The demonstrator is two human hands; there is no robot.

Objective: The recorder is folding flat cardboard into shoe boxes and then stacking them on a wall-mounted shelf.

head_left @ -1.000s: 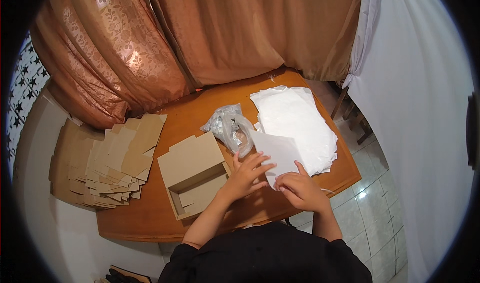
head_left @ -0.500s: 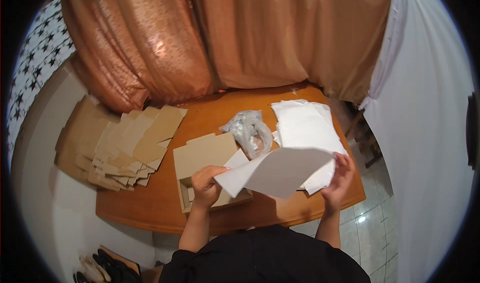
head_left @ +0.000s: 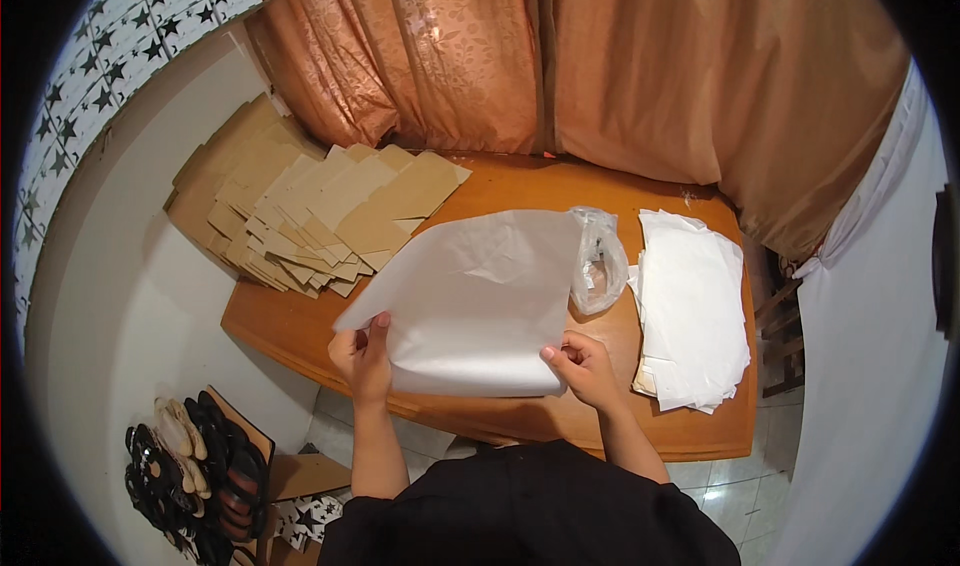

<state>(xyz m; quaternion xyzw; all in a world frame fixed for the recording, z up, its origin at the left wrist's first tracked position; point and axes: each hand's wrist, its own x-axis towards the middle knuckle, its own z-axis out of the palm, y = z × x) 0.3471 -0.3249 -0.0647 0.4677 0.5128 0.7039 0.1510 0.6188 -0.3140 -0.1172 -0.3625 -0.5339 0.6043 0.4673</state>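
A large white sheet of paper (head_left: 480, 296) is stretched between my two hands over the middle of the wooden table. At its left edge, my left hand (head_left: 364, 360) is closed on it, thumb on top. The near right corner is pinched by my right hand (head_left: 582, 366). Its near edge curls downward, and a few creases show near the far edge. The paper hides the open cardboard box beneath it. Just beyond its right edge lies a clear plastic bag (head_left: 600, 276). To the right of that rests a stack of white paper sheets (head_left: 692, 311).
Flat cardboard pieces (head_left: 310, 216) lie in an overlapping pile on the table's (head_left: 480, 181) left side. Orange-brown curtains (head_left: 640, 76) hang behind the table, and a white curtain (head_left: 870, 316) hangs at the right. Several shoes (head_left: 195, 466) sit on a rack at lower left.
The sheet has moved left from near the stack and is spread flat over the box. My right hand came left with it. The whole view has shifted, showing more of the left side.
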